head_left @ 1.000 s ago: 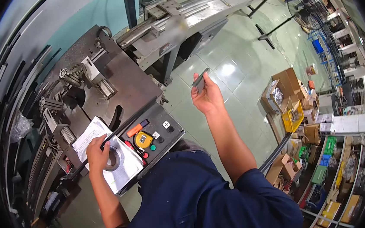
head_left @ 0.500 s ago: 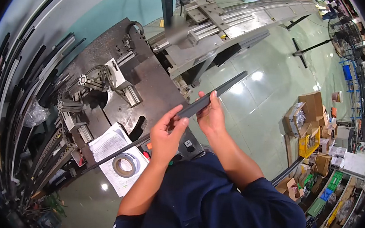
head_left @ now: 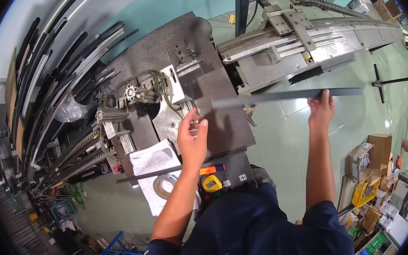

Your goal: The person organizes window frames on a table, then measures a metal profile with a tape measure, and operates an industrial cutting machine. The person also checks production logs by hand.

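Observation:
A long dark grey strip (head_left: 284, 96) stretches above the metal table, its left end blurred by motion. My right hand (head_left: 321, 111) is closed around it near its right part. My left hand (head_left: 192, 135) is raised with fingers apart and curved, below and left of the strip's blurred end, not touching it. A second dark strip (head_left: 228, 158) lies along the table's front edge, passing over printed papers (head_left: 155, 158). A roll of tape (head_left: 164, 186) rests on the papers. Beside it are a yellow tape measure (head_left: 211, 183) and an orange tool (head_left: 212, 169).
The dark metal table (head_left: 226, 124) carries a clamp fixture (head_left: 176, 88) with cables. A machine with metal rails (head_left: 293, 52) stands behind. Many long profiles (head_left: 67, 81) lean at the left. Cardboard boxes (head_left: 380, 152) and a yellow crate (head_left: 366, 191) stand at the right.
My left hand has let go of the strip and opened. My right hand has moved right with the strip, which now lies more level. The view has shifted, showing the tape measure.

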`<state>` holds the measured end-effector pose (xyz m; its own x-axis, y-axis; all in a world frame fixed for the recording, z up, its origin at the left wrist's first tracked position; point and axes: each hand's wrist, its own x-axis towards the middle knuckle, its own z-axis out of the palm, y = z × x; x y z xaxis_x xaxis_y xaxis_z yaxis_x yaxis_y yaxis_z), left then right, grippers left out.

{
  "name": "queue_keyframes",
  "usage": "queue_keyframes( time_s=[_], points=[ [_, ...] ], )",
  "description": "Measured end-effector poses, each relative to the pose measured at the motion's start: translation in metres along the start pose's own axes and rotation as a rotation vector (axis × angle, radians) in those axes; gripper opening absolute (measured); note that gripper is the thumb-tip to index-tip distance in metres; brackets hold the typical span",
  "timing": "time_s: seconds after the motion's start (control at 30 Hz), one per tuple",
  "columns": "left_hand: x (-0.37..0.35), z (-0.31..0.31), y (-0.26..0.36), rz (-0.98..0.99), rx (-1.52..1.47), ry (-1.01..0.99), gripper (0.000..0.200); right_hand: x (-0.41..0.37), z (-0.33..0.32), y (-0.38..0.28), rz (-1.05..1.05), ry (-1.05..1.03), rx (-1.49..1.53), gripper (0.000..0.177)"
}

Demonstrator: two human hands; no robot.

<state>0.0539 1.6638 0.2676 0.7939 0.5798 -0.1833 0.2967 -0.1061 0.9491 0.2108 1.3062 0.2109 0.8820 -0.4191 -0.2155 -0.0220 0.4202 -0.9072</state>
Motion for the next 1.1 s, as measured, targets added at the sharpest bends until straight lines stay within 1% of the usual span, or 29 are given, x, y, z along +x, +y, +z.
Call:
queue_keyframes(
  time_s=[0.07,0.1,0.13,0.2,0.27,0.33,0.4,0.5,0.57,0.6,0.67,0.7,0.73,0.77,0.8,0.83,0.87,0.9,0.93,1.0,1.03,1.1],
  points=[
    [-0.001,0.001,-0.003,0.135,0.094,-0.106,0.032,0.013,0.026,0.026,0.008,0.078,-0.011,0.028],
    [-0.001,0.002,-0.001,0.254,0.205,-0.157,0.029,0.010,0.043,0.038,0.022,0.072,-0.002,0.028],
    [-0.003,0.007,0.007,0.284,0.237,-0.209,0.029,0.005,0.064,0.050,0.036,0.062,0.010,0.028],
    [0.000,0.014,0.011,0.498,0.384,-0.255,0.030,-0.014,0.101,0.074,0.134,-0.011,0.048,0.028],
    [0.002,0.014,0.019,0.540,0.456,-0.309,0.033,-0.041,0.137,0.089,0.217,-0.044,0.129,0.028],
    [0.006,0.010,0.022,0.588,0.482,-0.265,0.033,-0.044,0.150,0.096,0.269,-0.060,0.172,0.028],
    [0.010,0.002,0.016,0.574,0.525,-0.227,0.034,-0.035,0.151,0.102,0.286,-0.048,0.181,0.027],
    [0.012,-0.006,0.009,0.521,0.547,-0.219,0.035,-0.023,0.152,0.110,0.209,-0.083,0.087,0.027],
    [0.014,-0.005,0.010,0.463,0.548,-0.260,0.039,-0.037,0.162,0.119,0.268,-0.108,0.099,0.028],
    [0.016,-0.002,0.009,0.486,0.578,-0.270,0.042,-0.050,0.169,0.120,0.295,-0.120,0.101,0.028],
    [0.025,0.008,0.005,0.535,0.633,-0.289,0.046,-0.078,0.185,0.130,0.425,-0.147,0.137,0.030],
    [0.028,0.014,0.004,0.549,0.649,-0.274,0.053,-0.093,0.194,0.135,0.472,-0.159,0.139,0.030],
    [0.034,0.016,-0.002,0.560,0.679,-0.286,0.066,-0.105,0.200,0.142,0.519,-0.215,0.152,0.029],
    [0.041,0.019,-0.010,0.570,0.766,-0.274,0.072,-0.113,0.206,0.148,0.552,-0.298,0.117,0.025],
    [0.047,0.023,-0.019,0.585,0.849,-0.265,0.078,-0.120,0.213,0.147,0.652,-0.354,0.106,0.023],
    [0.054,0.026,-0.024,0.508,0.999,-0.340,0.086,-0.126,0.219,0.142,0.723,-0.379,0.094,0.021],
    [0.060,0.032,-0.034,0.426,1.132,-0.366,0.089,-0.119,0.214,0.167,0.705,-0.525,-0.033,0.020],
    [0.064,0.040,-0.036,0.378,1.157,-0.370,0.091,-0.117,0.215,0.177,0.627,-0.530,-0.138,0.017],
    [0.064,0.047,-0.036,0.325,1.183,-0.372,0.093,-0.114,0.215,0.175,0.632,-0.512,-0.111,0.020],
    [0.064,0.059,-0.030,0.215,1.265,-0.383,0.096,-0.094,0.208,0.172,0.554,-0.701,-0.447,0.023],
    [0.067,0.063,-0.030,0.179,1.278,-0.404,0.098,-0.090,0.204,0.146,0.553,-0.700,-0.500,0.024],
    [0.069,0.070,-0.025,0.175,1.289,-0.436,0.099,-0.087,0.194,0.096,0.553,-0.711,-0.605,0.026]
  ],
)
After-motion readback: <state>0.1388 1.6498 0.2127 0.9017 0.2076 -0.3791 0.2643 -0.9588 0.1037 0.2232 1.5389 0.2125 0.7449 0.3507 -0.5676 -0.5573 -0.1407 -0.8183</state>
